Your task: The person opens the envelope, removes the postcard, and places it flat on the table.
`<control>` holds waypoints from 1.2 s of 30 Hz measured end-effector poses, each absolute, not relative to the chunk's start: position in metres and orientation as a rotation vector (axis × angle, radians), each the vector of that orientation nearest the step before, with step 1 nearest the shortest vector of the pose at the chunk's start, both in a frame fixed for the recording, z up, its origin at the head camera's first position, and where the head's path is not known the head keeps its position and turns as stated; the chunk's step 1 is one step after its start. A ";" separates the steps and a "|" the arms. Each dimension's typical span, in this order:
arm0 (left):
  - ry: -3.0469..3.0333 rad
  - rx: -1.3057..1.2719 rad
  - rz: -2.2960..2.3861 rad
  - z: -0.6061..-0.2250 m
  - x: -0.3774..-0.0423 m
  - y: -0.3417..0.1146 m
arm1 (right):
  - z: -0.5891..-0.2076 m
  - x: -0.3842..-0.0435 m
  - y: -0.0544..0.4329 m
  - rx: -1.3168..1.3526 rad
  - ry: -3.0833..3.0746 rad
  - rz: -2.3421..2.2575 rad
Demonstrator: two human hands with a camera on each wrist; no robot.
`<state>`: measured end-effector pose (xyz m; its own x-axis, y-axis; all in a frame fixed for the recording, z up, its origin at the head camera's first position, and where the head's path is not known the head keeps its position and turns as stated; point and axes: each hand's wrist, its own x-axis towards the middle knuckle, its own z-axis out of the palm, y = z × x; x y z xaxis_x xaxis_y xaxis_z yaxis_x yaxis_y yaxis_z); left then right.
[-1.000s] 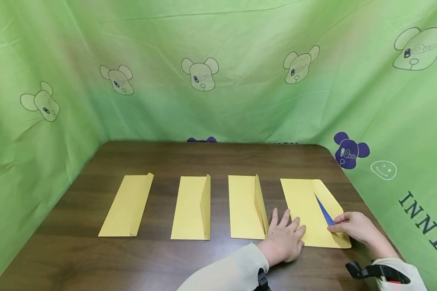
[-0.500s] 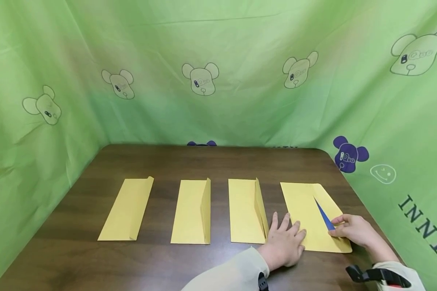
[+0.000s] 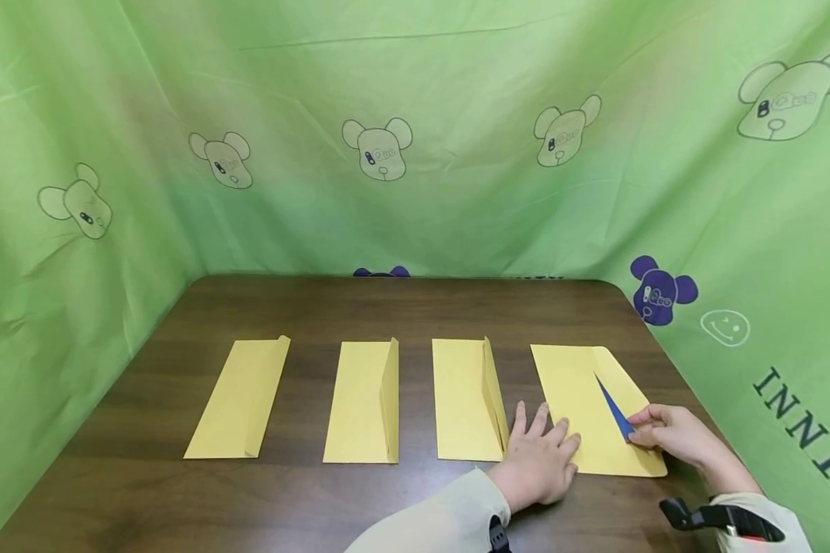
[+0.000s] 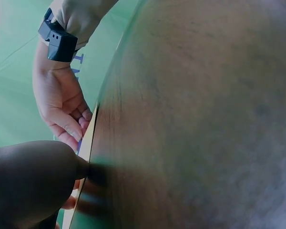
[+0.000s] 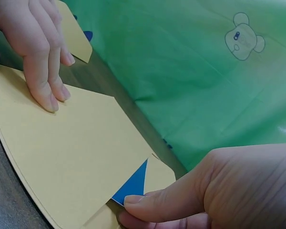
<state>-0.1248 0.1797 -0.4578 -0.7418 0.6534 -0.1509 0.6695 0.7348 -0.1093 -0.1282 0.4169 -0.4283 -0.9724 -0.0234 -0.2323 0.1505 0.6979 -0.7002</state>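
Envelope [image 3: 572,392]: here it is, yellow, right of the frame, flat on the bench [image 3: 401,507].
Blue card [image 3: 612,407]: a pointed sliver showing at the envelope's opening, lower right.
Right hand [image 3: 674,438]: fingers narrow, pinching that card, thumb on top.
Left hand [image 3: 539,465]: fingers spread, some tips resting on the envelope.
Good handling: I'd press firmly on the left, and move the card level with the opening, lest paper buckle.

Brown wood-grained counter [image 3: 304,507], three yellow envelopes [image 3: 358,403] laid apart in a row, a fourth envelope [image 3: 572,392] placed at the right end
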 end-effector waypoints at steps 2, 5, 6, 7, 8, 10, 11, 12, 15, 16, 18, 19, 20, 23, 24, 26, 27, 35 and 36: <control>2.831 1.081 -0.237 -0.457 -0.124 0.179 | -0.429 -0.128 0.417 0.096 2.685 -1.144; 2.838 1.087 -0.245 -0.456 -0.124 0.178 | -0.429 -0.127 0.418 0.080 2.688 -1.159; 2.841 1.091 -0.248 -0.456 -0.124 0.178 | -0.429 -0.126 0.419 0.079 2.691 -1.163; 2.844 1.094 -0.253 -0.456 -0.124 0.178 | -0.429 -0.127 0.419 0.084 2.696 -1.161; 2.847 1.098 -0.256 -0.455 -0.124 0.178 | -0.429 -0.127 0.420 0.087 2.702 -1.159; 2.856 1.103 -0.251 -0.455 -0.125 0.178 | -0.429 -0.127 0.420 0.097 2.718 -1.153; 2.863 1.106 -0.249 -0.455 -0.125 0.178 | -0.428 -0.128 0.420 0.110 2.721 -1.154; 2.870 1.107 -0.249 -0.454 -0.126 0.178 | -0.428 -0.129 0.420 0.116 2.725 -1.154; 2.878 1.099 -0.248 -0.454 -0.126 0.178 | -0.427 -0.131 0.419 0.133 2.723 -1.163; 2.878 1.095 -0.247 -0.454 -0.126 0.178 | -0.427 -0.131 0.418 0.137 2.718 -1.168; 2.873 1.086 -0.250 -0.454 -0.126 0.178 | -0.427 -0.130 0.418 0.138 2.713 -1.173; 2.869 1.083 -0.251 -0.454 -0.125 0.178 | -0.427 -0.130 0.418 0.138 2.714 -1.174; 2.867 1.082 -0.253 -0.454 -0.125 0.179 | -0.428 -0.129 0.419 0.137 2.717 -1.174; 2.861 1.081 -0.253 -0.454 -0.123 0.179 | -0.430 -0.127 0.420 0.125 2.724 -1.174; 2.859 1.082 -0.253 -0.454 -0.123 0.179 | -0.430 -0.126 0.420 0.123 2.719 -1.185; 2.855 1.083 -0.251 -0.455 -0.121 0.179 | -0.432 -0.125 0.422 0.113 2.709 -1.209; 2.856 1.085 -0.249 -0.455 -0.121 0.179 | -0.433 -0.124 0.422 0.117 2.700 -1.229; 2.862 1.078 -0.280 -0.453 -0.121 0.180 | -0.436 -0.125 0.432 0.043 2.614 -1.409; 2.859 1.072 -0.280 -0.453 -0.121 0.180 | -0.436 -0.125 0.432 0.047 2.609 -1.409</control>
